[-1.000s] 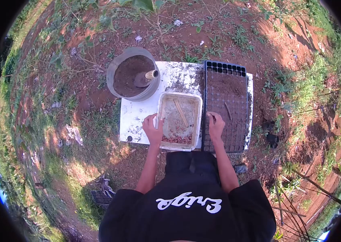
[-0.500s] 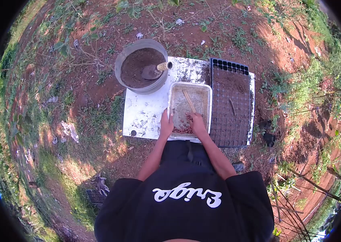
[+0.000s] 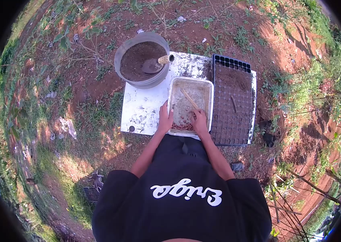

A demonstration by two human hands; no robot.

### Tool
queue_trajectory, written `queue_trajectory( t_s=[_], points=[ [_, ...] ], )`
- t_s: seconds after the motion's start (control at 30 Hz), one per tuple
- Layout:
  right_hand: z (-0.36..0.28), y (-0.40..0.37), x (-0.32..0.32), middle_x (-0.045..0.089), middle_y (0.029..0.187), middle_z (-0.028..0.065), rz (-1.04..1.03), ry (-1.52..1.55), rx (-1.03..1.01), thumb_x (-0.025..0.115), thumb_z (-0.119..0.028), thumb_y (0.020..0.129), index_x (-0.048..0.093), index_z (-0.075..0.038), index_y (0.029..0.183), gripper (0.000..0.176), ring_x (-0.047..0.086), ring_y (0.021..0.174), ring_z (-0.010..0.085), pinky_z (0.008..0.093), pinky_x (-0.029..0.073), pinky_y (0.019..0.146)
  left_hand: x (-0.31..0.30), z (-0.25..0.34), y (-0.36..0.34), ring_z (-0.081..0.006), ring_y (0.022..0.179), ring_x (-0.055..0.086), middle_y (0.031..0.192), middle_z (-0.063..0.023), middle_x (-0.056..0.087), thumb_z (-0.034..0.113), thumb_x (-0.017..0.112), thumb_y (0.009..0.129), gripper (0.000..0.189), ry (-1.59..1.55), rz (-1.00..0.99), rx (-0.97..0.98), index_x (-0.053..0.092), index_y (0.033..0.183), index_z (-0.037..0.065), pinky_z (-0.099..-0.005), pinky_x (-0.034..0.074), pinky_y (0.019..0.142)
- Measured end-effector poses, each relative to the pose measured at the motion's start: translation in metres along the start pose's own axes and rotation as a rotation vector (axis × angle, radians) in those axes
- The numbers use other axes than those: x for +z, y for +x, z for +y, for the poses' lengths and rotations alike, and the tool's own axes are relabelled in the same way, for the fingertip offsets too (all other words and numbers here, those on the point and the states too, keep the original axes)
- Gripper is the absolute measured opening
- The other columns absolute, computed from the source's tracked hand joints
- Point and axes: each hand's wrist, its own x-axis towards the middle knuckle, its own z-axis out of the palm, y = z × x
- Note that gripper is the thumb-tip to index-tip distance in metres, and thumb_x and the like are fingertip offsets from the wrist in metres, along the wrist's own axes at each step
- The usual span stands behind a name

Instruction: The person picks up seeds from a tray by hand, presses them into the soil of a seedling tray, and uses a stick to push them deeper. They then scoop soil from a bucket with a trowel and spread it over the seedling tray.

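My left hand (image 3: 165, 118) is at the left edge of a rectangular pale tray (image 3: 191, 82), its thumb over the rim and its fingers along the outside. Inside the tray's lower right part is my right hand (image 3: 198, 120), its fingers bent close together near the lower end of a flat wooden stick (image 3: 189, 98). Whether the fingers pinch the stick or something small cannot be made out. Small reddish seeds (image 3: 181, 127) lie along the tray's near end, with a few scattered higher up.
A black cell tray (image 3: 232, 109), mostly soil-filled, holds a thin dark stick (image 3: 233, 103) at the right. Back left, a grey bucket (image 3: 144, 84) of soil holds a trowel (image 3: 152, 65). Beneath them is a white board (image 3: 140, 105); plants grow around on the ground.
The view has shifted slightly. In the tray, the wooden stick leans further to the left and my right hand has moved a little away from the seeds at the near end.
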Motion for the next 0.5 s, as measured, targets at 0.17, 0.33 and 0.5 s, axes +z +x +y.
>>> queue_trajectory(
  t_s=[0.17,0.33,0.5],
  points=[
    [-0.019,0.013,0.000,0.064,0.096,0.0184,0.009,-0.130,-0.023,0.070,-0.007,0.080,0.070,-0.005,0.103,0.023,0.058,0.096,0.0379,0.0470,0.047,0.087,-0.017,0.034,0.009,-0.0398,0.131,0.040,0.143,-0.0220,0.040,0.009,0.060,0.090,0.057,0.129,0.063,0.068,0.041,0.144,0.004,-0.0488,0.032,0.110],
    [-0.020,0.023,0.007,0.067,0.090,0.0149,-0.053,-0.188,-0.033,0.070,-0.008,0.080,0.070,-0.005,0.102,0.022,0.059,0.093,0.0380,0.0493,0.047,0.085,-0.025,0.056,0.012,-0.0370,0.133,0.040,0.144,-0.0177,0.041,0.007,0.060,0.090,0.049,0.299,0.083,0.162,0.052,0.138,0.011,-0.0476,0.033,0.110],
    [-0.017,0.029,0.002,0.070,0.088,0.0133,-0.111,0.051,0.137,0.072,-0.011,0.084,0.070,-0.002,0.104,0.022,0.062,0.085,0.0247,0.0382,0.048,0.076,-0.026,0.060,0.017,-0.0337,0.128,0.046,0.135,-0.0110,0.053,0.009,0.064,0.088,0.035,0.183,-0.004,0.170,0.063,0.123,0.011,-0.0458,0.035,0.108]
  ],
)
